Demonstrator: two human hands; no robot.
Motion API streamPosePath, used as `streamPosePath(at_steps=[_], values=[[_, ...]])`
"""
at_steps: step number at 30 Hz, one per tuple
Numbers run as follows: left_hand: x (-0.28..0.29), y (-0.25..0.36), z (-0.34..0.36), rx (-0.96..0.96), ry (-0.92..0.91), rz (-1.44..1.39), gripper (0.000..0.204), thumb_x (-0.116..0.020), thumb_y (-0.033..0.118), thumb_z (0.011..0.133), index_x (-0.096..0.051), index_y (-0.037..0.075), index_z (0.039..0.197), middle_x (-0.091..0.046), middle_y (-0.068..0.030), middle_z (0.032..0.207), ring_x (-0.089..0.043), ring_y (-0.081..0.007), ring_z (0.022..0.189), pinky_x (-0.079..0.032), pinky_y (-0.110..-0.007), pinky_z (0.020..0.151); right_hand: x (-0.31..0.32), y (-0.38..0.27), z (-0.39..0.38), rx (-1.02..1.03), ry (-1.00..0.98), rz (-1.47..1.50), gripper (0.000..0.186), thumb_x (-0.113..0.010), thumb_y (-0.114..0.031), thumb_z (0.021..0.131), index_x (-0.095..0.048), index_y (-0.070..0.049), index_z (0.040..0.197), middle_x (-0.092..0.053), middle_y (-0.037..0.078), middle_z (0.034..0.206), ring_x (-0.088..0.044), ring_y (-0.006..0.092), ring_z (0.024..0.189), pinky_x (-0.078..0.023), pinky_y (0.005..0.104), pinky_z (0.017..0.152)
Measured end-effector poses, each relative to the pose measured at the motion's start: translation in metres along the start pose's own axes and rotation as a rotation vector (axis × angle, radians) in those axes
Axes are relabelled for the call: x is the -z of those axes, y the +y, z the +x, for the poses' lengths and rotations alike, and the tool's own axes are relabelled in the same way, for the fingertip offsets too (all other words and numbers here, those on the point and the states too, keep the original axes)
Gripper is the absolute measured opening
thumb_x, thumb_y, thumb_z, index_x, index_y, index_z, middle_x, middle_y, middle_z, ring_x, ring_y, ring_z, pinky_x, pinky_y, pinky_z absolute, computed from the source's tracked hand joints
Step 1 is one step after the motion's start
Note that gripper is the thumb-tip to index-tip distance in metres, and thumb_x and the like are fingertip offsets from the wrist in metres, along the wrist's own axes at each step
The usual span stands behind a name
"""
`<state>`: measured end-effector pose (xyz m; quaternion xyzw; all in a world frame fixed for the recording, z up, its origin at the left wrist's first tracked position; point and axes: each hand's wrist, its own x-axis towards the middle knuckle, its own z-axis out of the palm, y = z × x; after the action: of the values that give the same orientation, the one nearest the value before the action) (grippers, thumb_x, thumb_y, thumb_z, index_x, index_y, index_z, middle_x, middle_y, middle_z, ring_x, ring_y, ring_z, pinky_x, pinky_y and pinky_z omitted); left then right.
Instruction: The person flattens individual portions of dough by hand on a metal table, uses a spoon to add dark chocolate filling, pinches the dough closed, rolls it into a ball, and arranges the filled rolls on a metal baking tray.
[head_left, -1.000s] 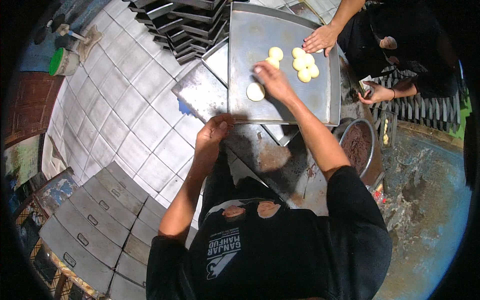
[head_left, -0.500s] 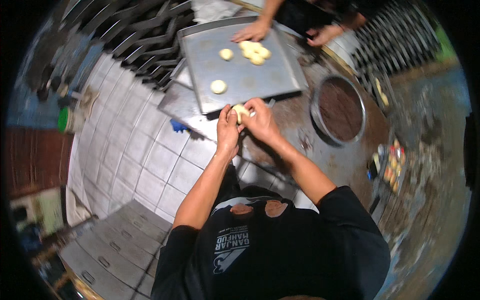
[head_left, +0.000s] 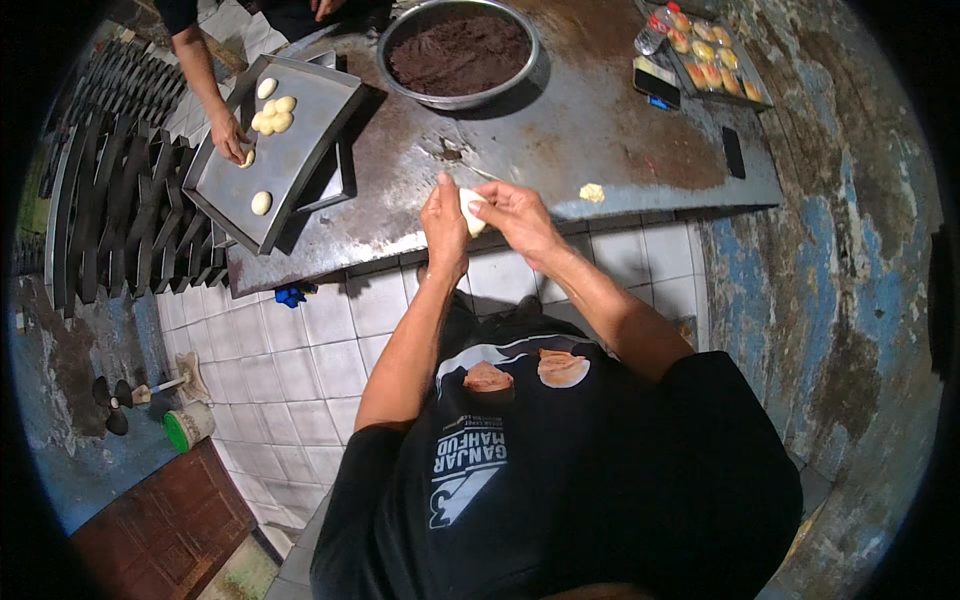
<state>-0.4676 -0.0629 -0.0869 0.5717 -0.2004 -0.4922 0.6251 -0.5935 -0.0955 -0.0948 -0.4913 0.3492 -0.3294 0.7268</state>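
A pale piece of dough [head_left: 472,212] is held between my two hands, just off the table's near edge. My left hand [head_left: 446,225] cups it from the left, thumb pointing up. From the other side my right hand [head_left: 515,218] pinches it, thumb lying across its face. Ahead stands a round metal bowl [head_left: 470,98] with a dark brown crumbly filling [head_left: 460,55]. To the left, a metal tray [head_left: 215,195] carries several dough balls, some clustered together [head_left: 273,117] and one alone near its close end [head_left: 261,203].
A co-worker's hand [head_left: 228,137] touches a dough ball on the tray. The worn metal table [head_left: 600,120] bears a dough scrap [head_left: 592,192], a dark phone-like slab [head_left: 733,152] and a tray of baked buns [head_left: 712,60] beside a clear bottle [head_left: 652,38]. Stacked dark trays [head_left: 130,210] stand left.
My view has swung right, so the tray now lies left and the bowl ahead. Both my hands still hold the dough. The co-worker's hand has moved from the tray's rim to a dough ball.
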Motion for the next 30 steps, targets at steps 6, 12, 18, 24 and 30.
streamPosePath(at_steps=[6,12,18,24,30], values=[[0.052,-0.109,-0.009,0.139,-0.196,0.366,0.032,-0.058,0.014,0.097,-0.060,0.003,0.127,-0.067,-0.0068,0.106,-0.063,-0.0144,0.085,-0.055,-0.031,0.069,0.026,0.064,-0.016,0.535,-0.039,-1.054,0.023,-0.061,-0.019,0.096,-0.067,-0.008,0.115,-0.070,0.014,0.096,-0.065,0.0318,0.097,-0.041,0.0480,0.106],[0.044,-0.053,-0.016,0.313,-0.171,-0.161,0.030,-0.061,-0.002,0.094,-0.063,0.002,0.123,-0.069,-0.0074,0.108,-0.064,-0.0154,0.094,-0.050,-0.030,0.078,0.035,0.060,0.075,0.314,0.065,-0.676,0.015,-0.068,-0.011,0.085,-0.066,-0.001,0.096,-0.065,0.016,0.095,-0.067,0.0359,0.086,-0.056,0.0422,0.075],[0.055,0.008,0.062,-0.051,-0.168,0.209,0.056,-0.072,-0.008,0.084,-0.054,0.001,0.136,-0.067,-0.0065,0.118,-0.064,-0.0149,0.108,-0.049,-0.029,0.097,0.061,0.117,0.152,0.071,-0.061,-1.568,0.021,-0.058,-0.005,0.088,-0.064,0.001,0.107,-0.066,0.020,0.108,-0.067,0.0364,0.101,-0.057,0.0448,0.085],[0.075,0.053,0.150,-0.101,-0.173,0.311,0.048,-0.078,-0.002,0.082,-0.058,0.001,0.126,-0.069,-0.0075,0.115,-0.065,-0.0143,0.106,-0.051,-0.028,0.095,0.067,0.098,0.176,0.105,-0.124,-1.292,0.019,-0.052,-0.015,0.095,-0.059,0.003,0.098,-0.063,0.028,0.096,-0.066,0.0459,0.089,-0.054,0.0515,0.072],[0.086,0.064,0.225,-0.288,-0.098,0.541,0.051,-0.080,0.002,0.082,-0.058,0.004,0.129,-0.071,-0.0088,0.111,-0.066,-0.0155,0.104,-0.052,-0.030,0.093,0.009,-0.052,0.257,0.284,0.044,-1.280,0.015,-0.053,-0.010,0.096,-0.063,0.001,0.091,-0.068,0.021,0.075,-0.071,0.0342,0.065,-0.053,0.0453,0.053]])
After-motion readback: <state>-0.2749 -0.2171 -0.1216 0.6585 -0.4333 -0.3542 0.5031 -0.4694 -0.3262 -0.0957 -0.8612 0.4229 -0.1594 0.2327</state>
